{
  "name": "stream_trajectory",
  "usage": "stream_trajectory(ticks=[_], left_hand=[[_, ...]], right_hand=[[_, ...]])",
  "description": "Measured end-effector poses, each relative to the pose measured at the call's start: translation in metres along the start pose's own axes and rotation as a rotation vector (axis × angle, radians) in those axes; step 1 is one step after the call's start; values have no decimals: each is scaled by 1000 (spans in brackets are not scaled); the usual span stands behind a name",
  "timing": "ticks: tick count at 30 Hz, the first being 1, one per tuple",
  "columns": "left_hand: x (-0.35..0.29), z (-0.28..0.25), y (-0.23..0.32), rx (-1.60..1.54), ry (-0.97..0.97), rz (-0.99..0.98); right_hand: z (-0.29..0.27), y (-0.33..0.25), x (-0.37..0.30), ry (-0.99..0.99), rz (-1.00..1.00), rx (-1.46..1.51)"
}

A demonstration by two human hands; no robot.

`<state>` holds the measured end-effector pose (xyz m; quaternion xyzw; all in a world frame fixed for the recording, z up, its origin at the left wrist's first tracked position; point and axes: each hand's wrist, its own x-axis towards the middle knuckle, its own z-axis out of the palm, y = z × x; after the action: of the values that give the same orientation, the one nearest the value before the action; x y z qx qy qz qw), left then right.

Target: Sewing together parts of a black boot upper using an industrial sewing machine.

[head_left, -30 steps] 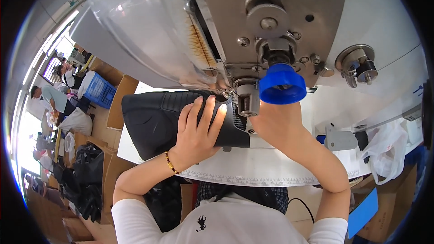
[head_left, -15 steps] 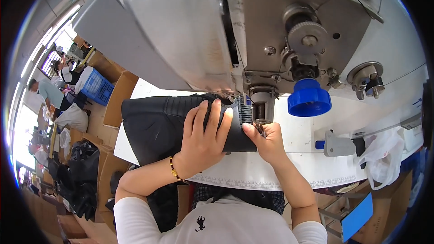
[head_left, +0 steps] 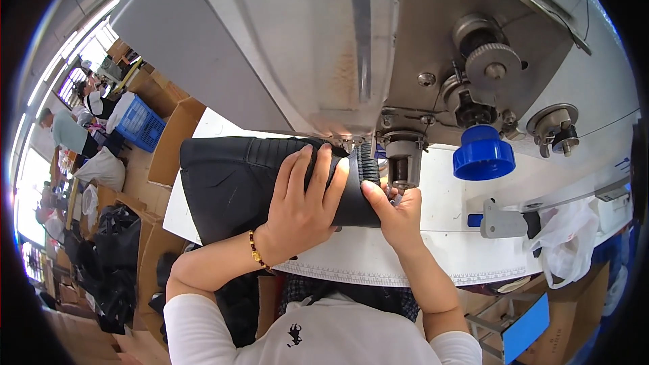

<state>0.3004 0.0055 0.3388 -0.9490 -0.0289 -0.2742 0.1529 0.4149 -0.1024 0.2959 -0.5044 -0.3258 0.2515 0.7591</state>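
Wide black leather-like panel [head_left: 226, 182] is lying under the left hand [head_left: 297, 203] (fingers spread apart), its right end touching the right hand [head_left: 400, 216], closure unclear.

The camera sits on your head and looks down, with your shirt [head_left: 355, 338] at the bottom, your left hand [head_left: 299, 206] and right hand [head_left: 400, 217] near, and the machine [head_left: 433, 37] very close on top; far left may be too small to tell well
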Motion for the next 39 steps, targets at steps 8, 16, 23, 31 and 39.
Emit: stream_trajectory(ticks=[8, 16, 23, 31, 39], left_hand=[[5, -2, -1, -10, -9, -12], [4, -1, -6, -51, -20, -12], [7, 3, -2, -163, -6, -38], [7, -2, -15, -204, -95, -52], [8, 4, -11, -103, -73, 46]], right_hand=[[-2, 7, 2, 64, 41, 30], [2, 8, 2, 83, 43, 36], [0, 3, 5, 149, 46, 118], [8, 17, 13, 265, 10, 94], [-11, 20, 11, 161, 57, 108]])
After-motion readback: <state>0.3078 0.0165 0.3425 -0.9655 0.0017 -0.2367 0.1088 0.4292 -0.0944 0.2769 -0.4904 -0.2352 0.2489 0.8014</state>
